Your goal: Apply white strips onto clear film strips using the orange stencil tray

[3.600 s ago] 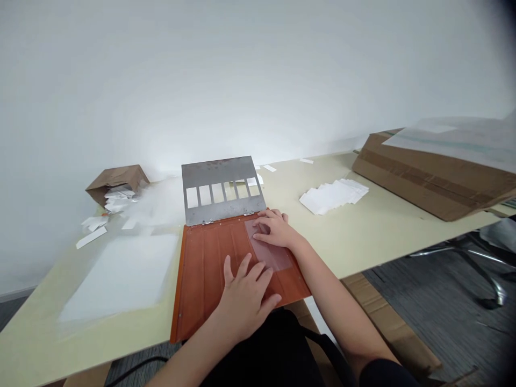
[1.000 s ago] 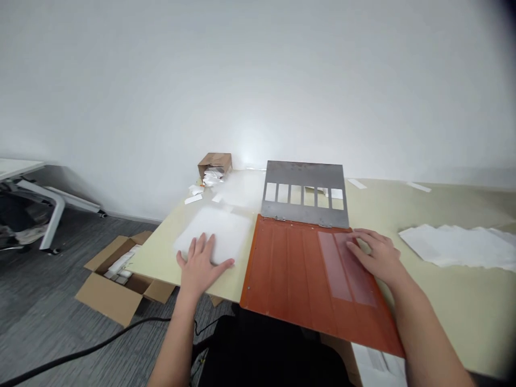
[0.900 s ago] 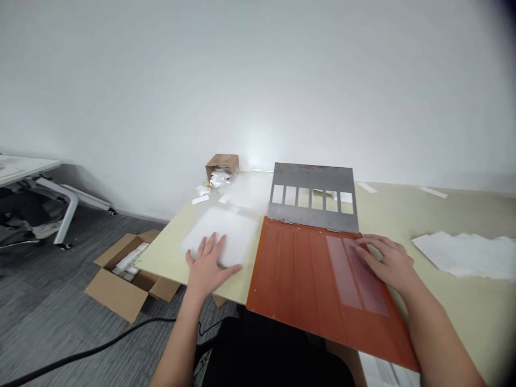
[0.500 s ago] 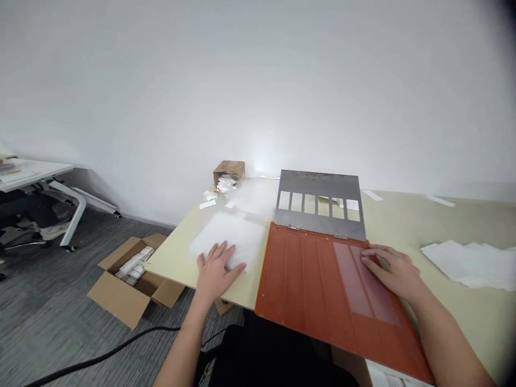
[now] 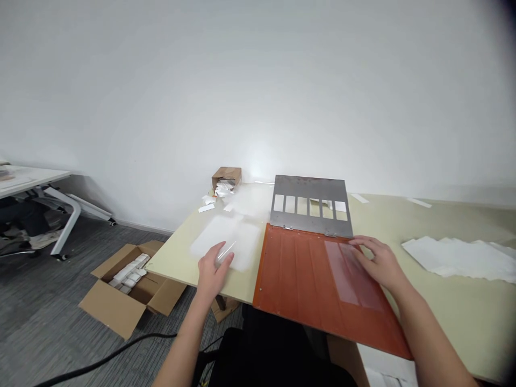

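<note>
My left hand [image 5: 213, 267] has its fingers curled on a translucent plastic film sheet [image 5: 228, 247] lying on the table, and a clear edge of film seems to rise between the fingertips. My right hand [image 5: 379, 263] rests flat, fingers spread, on a strip of clear film [image 5: 342, 271] on an orange-red hinged board [image 5: 290, 269]. A grey steel plate [image 5: 310, 207] with a row of rectangular cut-outs stands hinged along the board's far edge, just beyond my right fingertips.
A pale table [image 5: 455, 312] carries a spread stack of white paper [image 5: 459, 259] at right. An overturned small cardboard box [image 5: 226, 176] spills white scraps at the back. An open carton [image 5: 129, 290] and a black cable [image 5: 121, 339] lie on the floor at left.
My left hand has moved from the board onto the film sheet, and its fingers have curled. The view has swung left since the earliest frame, and my right hand has shifted slightly on the board.
</note>
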`<state>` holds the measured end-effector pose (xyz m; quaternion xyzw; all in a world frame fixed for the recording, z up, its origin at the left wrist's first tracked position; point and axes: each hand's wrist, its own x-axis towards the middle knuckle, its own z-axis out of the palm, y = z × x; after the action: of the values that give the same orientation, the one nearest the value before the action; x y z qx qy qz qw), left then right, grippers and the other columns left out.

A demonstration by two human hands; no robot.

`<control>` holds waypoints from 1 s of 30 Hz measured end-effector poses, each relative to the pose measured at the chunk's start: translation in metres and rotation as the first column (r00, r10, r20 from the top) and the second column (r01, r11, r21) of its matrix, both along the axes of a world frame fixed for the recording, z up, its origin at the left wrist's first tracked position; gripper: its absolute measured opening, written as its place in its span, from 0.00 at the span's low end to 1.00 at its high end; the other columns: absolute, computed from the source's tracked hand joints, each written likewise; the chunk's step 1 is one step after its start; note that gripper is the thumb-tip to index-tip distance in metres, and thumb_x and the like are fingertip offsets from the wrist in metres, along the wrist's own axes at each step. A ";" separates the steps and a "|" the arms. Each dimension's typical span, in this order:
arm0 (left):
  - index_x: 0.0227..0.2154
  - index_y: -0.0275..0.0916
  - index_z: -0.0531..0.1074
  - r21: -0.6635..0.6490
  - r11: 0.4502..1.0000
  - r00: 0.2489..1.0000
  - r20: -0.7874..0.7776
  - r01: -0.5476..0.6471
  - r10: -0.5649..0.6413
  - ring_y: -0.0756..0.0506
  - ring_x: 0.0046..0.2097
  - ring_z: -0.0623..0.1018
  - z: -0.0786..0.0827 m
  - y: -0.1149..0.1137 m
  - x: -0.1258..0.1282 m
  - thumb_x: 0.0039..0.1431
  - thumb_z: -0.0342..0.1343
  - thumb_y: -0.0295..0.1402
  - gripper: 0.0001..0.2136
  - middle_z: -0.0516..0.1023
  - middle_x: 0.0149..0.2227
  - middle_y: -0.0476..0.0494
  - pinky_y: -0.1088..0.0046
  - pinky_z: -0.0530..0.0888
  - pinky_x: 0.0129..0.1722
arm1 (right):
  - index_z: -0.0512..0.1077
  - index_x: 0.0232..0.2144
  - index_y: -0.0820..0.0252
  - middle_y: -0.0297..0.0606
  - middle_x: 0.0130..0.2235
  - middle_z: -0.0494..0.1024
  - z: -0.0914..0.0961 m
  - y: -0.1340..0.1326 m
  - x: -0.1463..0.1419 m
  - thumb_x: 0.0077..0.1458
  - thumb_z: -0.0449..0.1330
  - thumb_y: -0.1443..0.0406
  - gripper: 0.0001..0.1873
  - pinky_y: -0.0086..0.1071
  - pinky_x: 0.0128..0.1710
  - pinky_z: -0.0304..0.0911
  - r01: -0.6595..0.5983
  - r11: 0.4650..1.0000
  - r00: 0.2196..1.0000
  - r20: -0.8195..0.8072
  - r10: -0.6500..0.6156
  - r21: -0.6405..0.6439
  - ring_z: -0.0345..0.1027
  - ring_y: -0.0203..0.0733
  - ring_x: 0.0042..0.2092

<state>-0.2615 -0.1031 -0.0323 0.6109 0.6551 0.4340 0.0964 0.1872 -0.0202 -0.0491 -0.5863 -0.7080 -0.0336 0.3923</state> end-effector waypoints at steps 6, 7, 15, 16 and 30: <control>0.56 0.35 0.68 0.026 0.999 0.998 0.040 0.045 -0.046 0.39 0.59 0.73 -0.002 -0.002 0.022 0.64 0.50 0.49 0.26 0.73 0.58 0.35 0.60 0.69 0.59 | 0.75 0.41 0.52 0.40 0.46 0.80 0.050 -0.064 -0.067 0.61 0.54 0.52 0.16 0.42 0.50 0.68 -0.317 0.919 0.947 -0.125 0.295 -0.236 0.74 0.48 0.48; 0.56 0.36 0.69 0.010 0.998 0.998 0.026 0.057 -0.058 0.38 0.59 0.73 -0.003 -0.001 0.025 0.63 0.50 0.49 0.26 0.73 0.58 0.35 0.59 0.68 0.60 | 0.75 0.40 0.53 0.40 0.46 0.80 0.057 -0.075 -0.079 0.62 0.53 0.53 0.15 0.42 0.50 0.68 -0.352 0.899 0.935 -0.136 0.326 -0.262 0.74 0.47 0.48; 0.49 0.42 0.74 -0.119 0.986 0.977 -0.166 0.118 -0.137 0.33 0.58 0.72 0.003 0.001 0.042 0.58 0.56 0.46 0.19 0.76 0.55 0.37 0.44 0.60 0.62 | 0.73 0.41 0.53 0.37 0.44 0.79 0.064 -0.127 -0.149 0.62 0.56 0.63 0.07 0.39 0.51 0.64 -0.545 0.786 0.837 -0.232 0.495 -0.292 0.72 0.42 0.47; 0.48 0.42 0.75 -0.125 0.984 0.972 -0.185 0.124 -0.146 0.32 0.58 0.72 0.004 0.000 0.043 0.58 0.56 0.45 0.19 0.75 0.56 0.37 0.43 0.59 0.62 | 0.73 0.41 0.53 0.36 0.44 0.79 0.062 -0.130 -0.155 0.62 0.56 0.64 0.07 0.40 0.52 0.63 -0.546 0.790 0.837 -0.239 0.493 -0.281 0.72 0.42 0.47; 0.39 0.37 0.75 -0.105 0.937 0.942 0.011 0.334 -0.334 0.43 0.47 0.77 0.002 -0.001 0.069 0.63 0.58 0.39 0.10 0.78 0.42 0.42 0.57 0.72 0.53 | 0.75 0.37 0.55 0.39 0.39 0.80 0.037 -0.164 -0.186 0.59 0.57 0.61 0.09 0.35 0.42 0.68 -0.440 0.894 0.721 -0.627 0.296 -0.084 0.73 0.42 0.41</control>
<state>-0.1923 -0.1038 -0.0304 0.7088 0.5642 0.3741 0.1982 0.0016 -0.1837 -0.0119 -0.4537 -0.6489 0.3130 0.5245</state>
